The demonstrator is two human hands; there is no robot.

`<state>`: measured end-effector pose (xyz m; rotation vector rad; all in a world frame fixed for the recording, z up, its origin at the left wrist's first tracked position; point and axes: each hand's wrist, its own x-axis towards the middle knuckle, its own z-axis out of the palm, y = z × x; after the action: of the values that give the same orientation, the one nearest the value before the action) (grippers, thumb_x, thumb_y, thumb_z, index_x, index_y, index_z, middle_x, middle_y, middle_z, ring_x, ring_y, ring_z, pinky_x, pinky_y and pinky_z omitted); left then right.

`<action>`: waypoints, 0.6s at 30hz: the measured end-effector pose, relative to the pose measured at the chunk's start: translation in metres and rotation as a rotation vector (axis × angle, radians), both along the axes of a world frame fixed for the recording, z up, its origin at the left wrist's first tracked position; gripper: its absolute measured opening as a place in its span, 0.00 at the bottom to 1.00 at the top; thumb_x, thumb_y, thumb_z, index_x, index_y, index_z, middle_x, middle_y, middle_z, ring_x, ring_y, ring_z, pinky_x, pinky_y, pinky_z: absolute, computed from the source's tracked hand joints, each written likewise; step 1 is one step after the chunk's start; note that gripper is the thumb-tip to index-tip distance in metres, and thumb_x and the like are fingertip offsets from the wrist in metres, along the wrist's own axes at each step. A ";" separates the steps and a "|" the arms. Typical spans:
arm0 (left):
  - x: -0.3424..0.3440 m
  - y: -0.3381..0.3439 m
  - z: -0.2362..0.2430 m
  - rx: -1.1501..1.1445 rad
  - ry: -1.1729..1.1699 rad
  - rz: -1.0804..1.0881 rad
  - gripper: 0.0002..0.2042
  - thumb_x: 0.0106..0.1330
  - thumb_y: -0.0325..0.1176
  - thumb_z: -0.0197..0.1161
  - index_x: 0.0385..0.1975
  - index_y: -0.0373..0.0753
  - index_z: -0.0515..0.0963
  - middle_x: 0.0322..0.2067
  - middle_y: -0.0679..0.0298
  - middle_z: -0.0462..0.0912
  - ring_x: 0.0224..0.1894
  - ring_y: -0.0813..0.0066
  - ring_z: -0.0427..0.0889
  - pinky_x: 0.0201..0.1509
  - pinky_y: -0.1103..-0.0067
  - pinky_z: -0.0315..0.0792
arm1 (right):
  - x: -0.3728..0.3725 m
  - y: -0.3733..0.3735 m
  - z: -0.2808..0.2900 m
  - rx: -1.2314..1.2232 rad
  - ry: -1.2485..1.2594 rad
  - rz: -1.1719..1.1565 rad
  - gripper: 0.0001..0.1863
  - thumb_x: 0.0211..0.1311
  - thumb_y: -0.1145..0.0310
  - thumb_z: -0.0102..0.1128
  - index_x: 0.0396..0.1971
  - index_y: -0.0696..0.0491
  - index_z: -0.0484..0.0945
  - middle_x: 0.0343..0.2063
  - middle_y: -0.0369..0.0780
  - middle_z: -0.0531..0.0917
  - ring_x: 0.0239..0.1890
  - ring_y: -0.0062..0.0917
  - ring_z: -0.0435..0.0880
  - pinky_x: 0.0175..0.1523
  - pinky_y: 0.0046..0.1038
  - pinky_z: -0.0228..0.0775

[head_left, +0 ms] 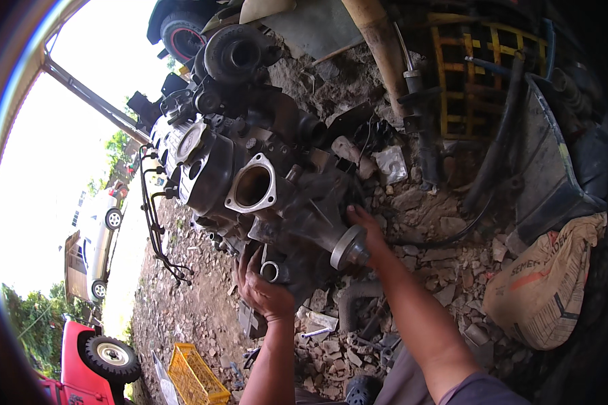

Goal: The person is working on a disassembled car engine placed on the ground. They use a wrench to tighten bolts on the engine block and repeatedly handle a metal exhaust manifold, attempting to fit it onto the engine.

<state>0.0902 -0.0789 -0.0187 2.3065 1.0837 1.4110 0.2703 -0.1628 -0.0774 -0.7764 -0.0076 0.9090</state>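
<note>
Mid-view, above rubble-strewn ground (182,317), dark engine (209,172) with grey metal casting (307,206) at its near end, both hands on it. Left hand (267,290) at casting's lower left, fingers bent against the metal, just beside short pipe stub (270,271); exact hold partly hidden. Right hand (365,226) on casting's right side, near round metal hub (349,248); fingers mostly out of sight, can't tell how tight. Flanged round port (255,190) faces up between engine and hub. Turbo-like round housing (233,54) at far end. Wrench (315,333) on stones below the hands. Paper sack (547,290) at right, yellow crate (196,378) lower left, red vehicle (88,364) beyond it, yellow grille (469,81) upper right.
</note>
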 end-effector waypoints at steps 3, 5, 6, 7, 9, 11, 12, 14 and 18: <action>0.013 -0.007 0.000 -0.017 -0.030 -0.050 0.28 0.68 0.43 0.33 0.48 0.29 0.77 0.48 0.45 0.79 0.50 0.51 0.76 0.57 0.65 0.65 | 0.015 0.026 -0.062 0.002 -0.269 -0.143 0.34 0.70 0.49 0.49 0.66 0.58 0.59 0.61 0.49 0.69 0.61 0.35 0.71 0.61 0.34 0.64; 0.003 0.002 -0.006 -0.016 0.066 0.059 0.29 0.68 0.44 0.31 0.45 0.33 0.80 0.51 0.49 0.78 0.55 0.49 0.73 0.63 0.61 0.61 | 0.011 0.029 -0.050 -0.050 -0.330 -0.154 0.33 0.72 0.49 0.47 0.64 0.60 0.60 0.59 0.49 0.71 0.59 0.33 0.71 0.61 0.32 0.64; 0.002 0.004 -0.008 -0.024 0.061 0.062 0.29 0.68 0.44 0.30 0.44 0.34 0.81 0.51 0.50 0.78 0.56 0.49 0.72 0.64 0.61 0.60 | 0.009 0.029 -0.044 -0.077 -0.361 -0.162 0.32 0.72 0.49 0.45 0.63 0.61 0.61 0.58 0.49 0.72 0.58 0.32 0.72 0.60 0.31 0.64; 0.001 0.003 -0.006 -0.031 0.063 0.068 0.29 0.68 0.45 0.29 0.43 0.35 0.82 0.52 0.51 0.78 0.57 0.49 0.72 0.66 0.60 0.59 | 0.006 0.027 -0.037 -0.159 -0.444 -0.181 0.32 0.73 0.50 0.45 0.62 0.62 0.61 0.57 0.49 0.73 0.57 0.31 0.72 0.60 0.31 0.64; 0.005 -0.003 0.000 -0.061 -0.039 -0.021 0.29 0.68 0.44 0.29 0.42 0.35 0.82 0.52 0.51 0.78 0.57 0.49 0.72 0.66 0.60 0.59 | 0.001 0.024 -0.029 -0.264 -0.562 -0.201 0.31 0.73 0.51 0.44 0.62 0.63 0.62 0.55 0.49 0.74 0.56 0.30 0.72 0.60 0.30 0.64; 0.001 0.001 -0.003 -0.062 0.041 0.036 0.29 0.69 0.43 0.29 0.42 0.34 0.82 0.51 0.51 0.78 0.57 0.50 0.73 0.67 0.59 0.58 | 0.004 0.022 -0.031 -0.257 -0.583 -0.198 0.30 0.74 0.52 0.44 0.61 0.64 0.62 0.54 0.50 0.75 0.56 0.30 0.73 0.59 0.30 0.64; 0.001 0.001 -0.004 -0.061 0.036 0.029 0.29 0.69 0.43 0.29 0.42 0.34 0.82 0.51 0.51 0.78 0.57 0.50 0.73 0.67 0.59 0.58 | 0.006 0.022 -0.034 -0.223 -0.569 -0.186 0.30 0.74 0.52 0.44 0.61 0.64 0.63 0.54 0.50 0.75 0.56 0.29 0.73 0.60 0.30 0.64; 0.005 -0.003 0.001 -0.055 -0.020 -0.015 0.29 0.69 0.42 0.29 0.42 0.34 0.82 0.51 0.51 0.79 0.57 0.49 0.72 0.68 0.59 0.57 | 0.007 0.021 -0.033 -0.228 -0.624 -0.178 0.28 0.74 0.54 0.44 0.60 0.63 0.64 0.51 0.47 0.77 0.53 0.27 0.74 0.58 0.29 0.65; 0.009 -0.012 0.006 -0.033 -0.071 -0.032 0.29 0.69 0.41 0.29 0.39 0.33 0.83 0.49 0.51 0.80 0.58 0.49 0.72 0.69 0.58 0.55 | 0.016 0.026 -0.057 -0.155 -0.685 -0.198 0.22 0.74 0.57 0.45 0.56 0.60 0.68 0.44 0.41 0.80 0.45 0.22 0.75 0.52 0.26 0.67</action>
<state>0.0993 -0.0908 -0.0125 2.2234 1.0374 1.4397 0.2862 -0.1364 -0.1346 -1.1815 -0.4580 0.4258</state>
